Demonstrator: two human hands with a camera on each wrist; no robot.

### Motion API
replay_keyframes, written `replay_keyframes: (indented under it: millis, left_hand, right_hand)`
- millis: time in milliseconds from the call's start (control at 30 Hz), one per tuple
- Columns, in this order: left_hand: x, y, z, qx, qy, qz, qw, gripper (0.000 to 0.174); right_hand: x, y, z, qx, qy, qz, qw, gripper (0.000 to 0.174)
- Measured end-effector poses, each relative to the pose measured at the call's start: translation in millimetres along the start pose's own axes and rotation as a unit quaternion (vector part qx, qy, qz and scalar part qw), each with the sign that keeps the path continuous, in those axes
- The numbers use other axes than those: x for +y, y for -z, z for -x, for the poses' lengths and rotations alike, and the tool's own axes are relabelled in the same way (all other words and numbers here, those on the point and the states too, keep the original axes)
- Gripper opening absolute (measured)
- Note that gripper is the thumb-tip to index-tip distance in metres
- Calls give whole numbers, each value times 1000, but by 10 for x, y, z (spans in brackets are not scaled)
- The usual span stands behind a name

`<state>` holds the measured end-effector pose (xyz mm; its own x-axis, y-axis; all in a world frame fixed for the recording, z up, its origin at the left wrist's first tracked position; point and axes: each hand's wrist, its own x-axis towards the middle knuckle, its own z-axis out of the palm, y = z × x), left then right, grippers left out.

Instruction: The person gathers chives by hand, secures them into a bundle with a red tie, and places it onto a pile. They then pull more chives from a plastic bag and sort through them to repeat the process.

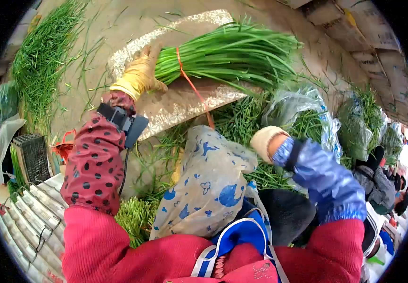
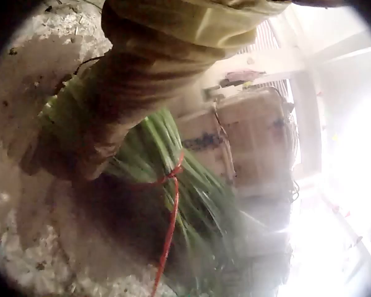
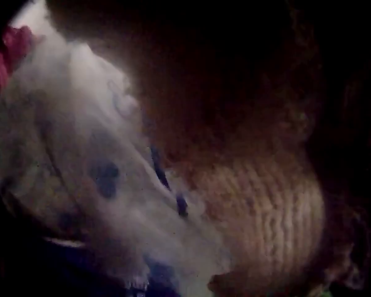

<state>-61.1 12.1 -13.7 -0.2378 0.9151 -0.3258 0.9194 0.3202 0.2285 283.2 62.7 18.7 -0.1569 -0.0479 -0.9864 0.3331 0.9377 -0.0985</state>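
Okay, bundle of long green stalks (image 1: 232,54) first: upper middle of the head view, lying sideways on a board with a pale floral pattern (image 1: 164,115), butt ends left, loose leafy tips right. Thin, smooth red tie (image 1: 191,84) round it near the butt end, its tail running down to the middle of the frame.

Left hand (image 1: 140,78), yellow glove, wrinkled and rubbery-looking, is on the butt end; arm reaches up from lower left, fingers spread and fairly straight against the stalks, thumb apart on the lower side, not curled tight. Left wrist view has it lying over the stalks, fingertips dark and blurred.

Right hand (image 1: 264,141), cream ribbed knit glove, is right of centre, forearm bent in from lower right in a shiny blue sleeve. Fingers hidden, so can't tell whether it grips anything. Right wrist view is dark: just ribbed knit beside filmy plastic.

Next to it, crinkled translucent bag with blue prints (image 1: 206,184), lower middle. Loose greens (image 1: 239,115) under the board's lower edge, clear plastic bags (image 1: 303,104) of greens to the right. Shaggy heap of thin greens (image 1: 48,52) upper left, dark slatted crate (image 1: 32,158) far left, brown cartons (image 1: 373,52) upper right.
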Motion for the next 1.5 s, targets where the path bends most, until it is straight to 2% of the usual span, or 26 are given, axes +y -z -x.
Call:
replay_keyframes:
  millis: [33,100,167,233,367,433,467,500,567,600,667,700,767,800,833,867,933,967,1033,1100,1167,1233,1267,1300,1367,1500]
  left_hand:
    - [33,-34,33,24,6,-11,1000,135]
    - [95,-126,142,65,14,-39,997,134]
    - [11,-292,203,132,-30,3,991,134]
    - [-93,-450,232,222,-85,37,971,135]
    - [-146,-551,518,339,-34,132,931,137]
    - [-24,-582,857,348,74,217,909,121]
    - [39,-694,1036,346,107,324,874,117]
    - [97,-815,1198,339,138,426,827,114]
    - [414,-929,1461,160,117,658,726,94]
    - [637,-1035,1522,147,129,713,674,92]
    - [1053,-1007,1483,120,102,826,541,85]
    - [1269,-771,1443,99,61,880,461,79]
    - [1333,-733,1316,-14,-49,977,205,61]
    - [1368,-720,1217,-87,-77,990,84,53]
    - [1578,-411,1276,-37,-53,944,322,46]
    - [1770,-248,1327,-19,-65,920,385,48]
    - [2307,87,1522,90,-35,865,492,55]
    - [2505,234,1683,92,6,828,554,60]
    - [2610,200,1642,19,-40,849,527,63]
    - [2471,258,1234,-63,-1,838,543,67]
    - [2978,373,1577,48,-121,760,637,56]
    - [2511,282,985,155,-368,429,810,52]
    - [2716,375,992,174,-419,342,823,48]
    - [2922,479,1019,199,-467,258,822,44]
    - [3587,672,1751,193,-458,315,808,41]
    - [4412,648,2685,57,-558,353,748,51]
  right_hand:
    - [-45,129,410,68,33,12,997,32]
    - [-132,246,569,443,94,-97,886,47]
    - [-174,582,668,511,160,-96,839,59]
    - [-31,1153,509,651,126,-32,748,73]
    - [621,1270,65,602,-99,47,791,98]
    - [753,1212,115,562,-95,-67,819,77]
    - [789,1131,-9,593,-103,-66,796,69]
    - [776,1055,-106,611,-98,-92,780,57]
    - [488,947,188,579,-83,-179,791,50]
    - [324,899,345,554,-88,-228,796,61]
    - [95,663,483,597,-69,-245,761,52]
    - [-43,579,589,609,-65,-253,749,46]
    - [-246,325,666,678,-48,-231,696,31]
    - [-365,233,883,673,-62,-234,698,4]
    - [-379,-3,853,779,14,-187,599,5]
    - [-504,-125,989,766,-24,-218,604,10]
    - [-680,-492,1540,640,-101,-282,708,8]
    - [-811,-819,1509,748,-154,-243,598,11]
    - [-1047,-1433,1496,817,-242,-227,471,18]
    - [-1109,-1824,1651,751,-233,-301,539,21]
    - [-1396,-2595,2574,455,-232,-443,737,20]
    - [-1588,-2900,2553,602,-354,-427,575,20]
    - [-1721,-2975,2870,722,-341,-454,395,32]
    - [-1722,-2985,3019,764,-269,-470,350,51]
    - [-1833,-3118,3072,842,-263,-381,275,71]
    - [-2238,-3625,3144,946,-154,-286,10,79]
